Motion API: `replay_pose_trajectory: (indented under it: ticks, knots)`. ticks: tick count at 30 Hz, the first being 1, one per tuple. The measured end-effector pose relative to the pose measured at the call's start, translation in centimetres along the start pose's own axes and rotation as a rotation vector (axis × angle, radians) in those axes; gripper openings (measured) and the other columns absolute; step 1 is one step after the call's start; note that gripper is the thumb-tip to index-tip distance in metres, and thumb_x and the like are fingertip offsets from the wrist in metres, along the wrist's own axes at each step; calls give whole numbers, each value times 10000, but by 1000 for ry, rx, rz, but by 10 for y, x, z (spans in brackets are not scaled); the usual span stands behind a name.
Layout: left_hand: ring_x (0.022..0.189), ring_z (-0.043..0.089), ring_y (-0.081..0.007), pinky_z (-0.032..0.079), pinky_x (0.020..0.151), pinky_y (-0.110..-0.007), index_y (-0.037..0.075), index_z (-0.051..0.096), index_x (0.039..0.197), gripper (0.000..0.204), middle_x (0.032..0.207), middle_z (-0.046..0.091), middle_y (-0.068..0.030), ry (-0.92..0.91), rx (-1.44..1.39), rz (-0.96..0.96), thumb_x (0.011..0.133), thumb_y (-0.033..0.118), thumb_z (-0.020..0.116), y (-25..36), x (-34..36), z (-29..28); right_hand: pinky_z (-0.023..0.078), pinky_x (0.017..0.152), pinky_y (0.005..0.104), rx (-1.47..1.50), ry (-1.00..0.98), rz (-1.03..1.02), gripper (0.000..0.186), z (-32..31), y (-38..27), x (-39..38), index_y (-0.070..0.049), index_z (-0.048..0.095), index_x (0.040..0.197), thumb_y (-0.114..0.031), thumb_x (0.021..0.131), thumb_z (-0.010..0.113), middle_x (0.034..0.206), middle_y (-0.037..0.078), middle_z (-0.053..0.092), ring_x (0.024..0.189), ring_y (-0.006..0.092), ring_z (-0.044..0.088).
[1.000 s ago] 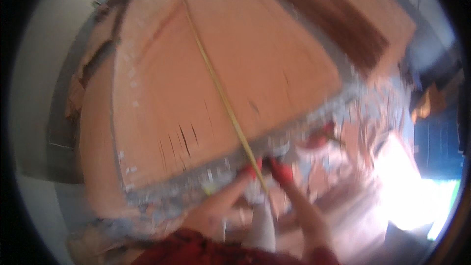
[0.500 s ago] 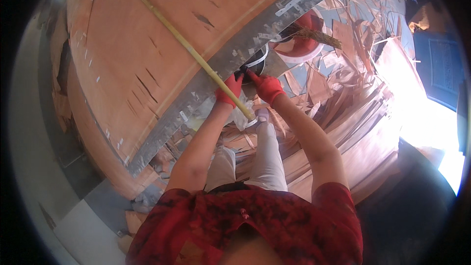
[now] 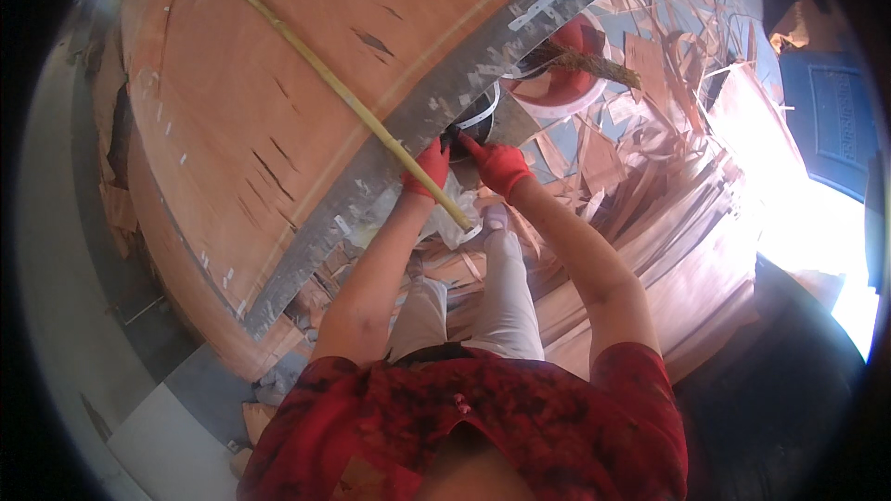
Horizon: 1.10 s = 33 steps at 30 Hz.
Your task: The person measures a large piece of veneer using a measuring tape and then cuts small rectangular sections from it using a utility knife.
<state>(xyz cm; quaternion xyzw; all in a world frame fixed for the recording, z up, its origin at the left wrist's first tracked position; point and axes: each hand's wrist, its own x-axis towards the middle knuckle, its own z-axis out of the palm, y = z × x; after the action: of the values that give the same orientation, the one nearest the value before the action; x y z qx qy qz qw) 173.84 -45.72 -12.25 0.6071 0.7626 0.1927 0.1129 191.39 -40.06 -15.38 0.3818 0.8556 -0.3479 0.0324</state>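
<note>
Both my hands wear red gloves and meet just past the near edge of the work table (image 3: 399, 148). My left hand (image 3: 429, 167) is closed, its fingertips at a small dark patch I cannot make out. Beside it, my right hand (image 3: 501, 169) is also closed, with a finger pointing to the same spot. A dark round container (image 3: 477, 125) with a pale rim sits directly beyond my fingers, partly under the table edge. A long yellow stick (image 3: 357, 109) lies across the wood veneer sheet (image 3: 278, 65), and its near end sticks out over my left wrist.
A red tub with a pale rim (image 3: 575, 102) stands beyond my right hand, with a rough brown brush-like bundle (image 3: 599, 65) across it. Torn veneer strips (image 3: 650, 213) cover the floor at right. A blue panel (image 3: 831, 121) stands at far right. Dark slits mark the veneer.
The table, stick and tub have shifted slightly left in view. My hands stay together at the dark container, with little change in their pose.
</note>
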Motion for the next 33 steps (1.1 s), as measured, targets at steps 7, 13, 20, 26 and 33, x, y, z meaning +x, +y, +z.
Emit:
replay_pose_trajectory:
  ticks: [7,13,20,26,33]
  knots:
    - [1209,568,-450,451,1039,-482,-20,579,1208,349,1248,613,-304,-256,-88,-34,926,177,638,-21,11,6,553,782,461,47,57,-29,570,3,-4,-2,-324,444,1503,-115,972,451,1033,180,701,913,398,693]
    - [1208,577,-456,457,1046,-477,-38,550,1248,425,1291,605,-296,-200,123,91,905,186,667,-18,1,-3,550,805,437,55,-52,63,469,-15,-7,-4,-329,455,1500,-241,1040,426,1025,176,701,928,385,699]
    - [987,668,-414,549,801,-514,46,575,1161,344,1106,671,-241,-416,140,-229,925,288,637,-37,-78,-71,513,863,439,258,-25,222,534,-31,-10,-1,-202,666,1284,-579,1030,386,1001,200,727,982,376,689]
    - [824,668,-397,531,678,-504,108,598,1014,229,912,683,-170,-353,260,-286,861,256,683,-103,-232,-183,485,934,455,252,-165,387,527,-35,-22,9,-239,669,1288,-598,1022,388,1158,245,686,1094,421,643]
    - [825,685,-396,543,672,-498,88,579,946,108,896,665,-174,-386,379,-676,885,168,618,-178,-454,-303,528,761,534,-158,-69,53,547,-10,-24,-23,-120,413,1506,-353,1013,466,1064,250,703,924,433,685]
